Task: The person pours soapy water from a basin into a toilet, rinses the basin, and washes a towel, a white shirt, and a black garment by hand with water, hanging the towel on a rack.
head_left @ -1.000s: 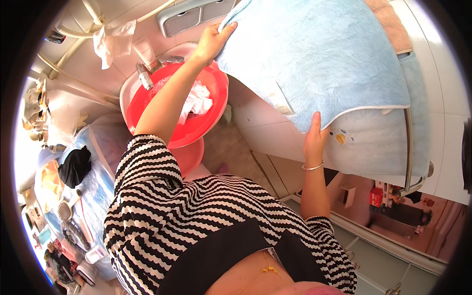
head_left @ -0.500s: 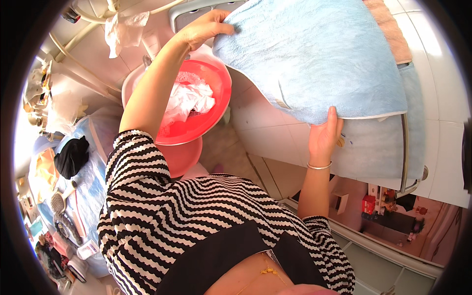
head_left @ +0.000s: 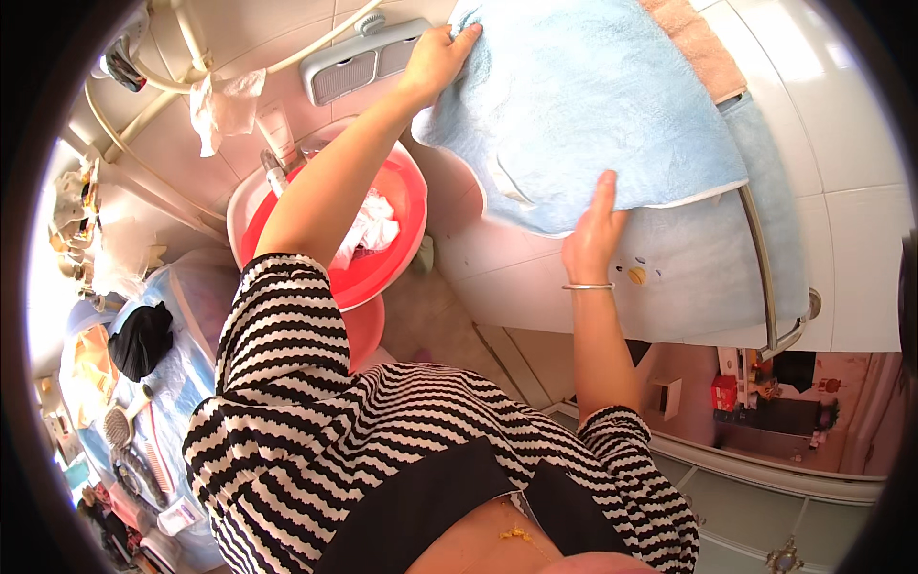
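Note:
A light blue towel with a pale edge and a small label hangs over a metal towel rail on the tiled wall. My left hand is closed on its upper left edge, bunching the cloth a little. At the lower edge, my right hand has the thumb side up against the front of the towel. The other fingers of that hand are partly hidden behind the cloth. A silver bangle circles my right wrist.
A red basin with white wet cloth sits in the washbasin under my left forearm. A peach towel hangs at the upper right. A grey shelf, a white tube, a hairbrush and a black cloth are around.
My hands have come closer together along the towel, and its left edge has gathered into folds. The whole view has shifted slightly.

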A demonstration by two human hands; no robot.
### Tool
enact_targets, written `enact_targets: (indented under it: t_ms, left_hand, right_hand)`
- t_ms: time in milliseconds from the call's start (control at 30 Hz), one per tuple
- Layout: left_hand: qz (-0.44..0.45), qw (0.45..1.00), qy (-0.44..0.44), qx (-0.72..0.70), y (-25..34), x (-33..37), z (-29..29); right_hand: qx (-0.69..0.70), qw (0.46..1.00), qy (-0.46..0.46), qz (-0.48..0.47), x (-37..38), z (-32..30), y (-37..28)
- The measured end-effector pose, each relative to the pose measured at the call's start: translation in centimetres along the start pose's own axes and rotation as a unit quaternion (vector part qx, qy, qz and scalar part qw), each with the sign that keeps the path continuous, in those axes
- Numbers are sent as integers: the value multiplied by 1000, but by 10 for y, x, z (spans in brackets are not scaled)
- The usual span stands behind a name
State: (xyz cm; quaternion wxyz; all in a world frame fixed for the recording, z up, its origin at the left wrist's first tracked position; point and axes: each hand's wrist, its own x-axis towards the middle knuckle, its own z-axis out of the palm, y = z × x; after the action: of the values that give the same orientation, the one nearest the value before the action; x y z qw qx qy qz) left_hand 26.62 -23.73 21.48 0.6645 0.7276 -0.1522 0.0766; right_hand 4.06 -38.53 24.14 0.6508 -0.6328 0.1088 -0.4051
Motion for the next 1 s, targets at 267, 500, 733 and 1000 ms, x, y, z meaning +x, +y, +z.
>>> enact_targets:
  t_ms: [267, 500, 733, 1000]
  left_hand:
    - [-87, 976, -170, -105, -9, -20, -27]
    - [-143, 950, -228, -158, -68, -57, -63]
    - [-176, 923, -98, -327, -80, -80, -61]
    - [-45, 994, 32, -98, -84, -61, -69]
  right_hand:
    - [24, 994, -83, 64, 20, -45, 13]
    - [14, 975, -144, 166, -22, -62, 76]
    - [-27, 954, -171, 246, -44, -62, 105]
    - [-112, 948, -226, 193, -53, -82, 77]
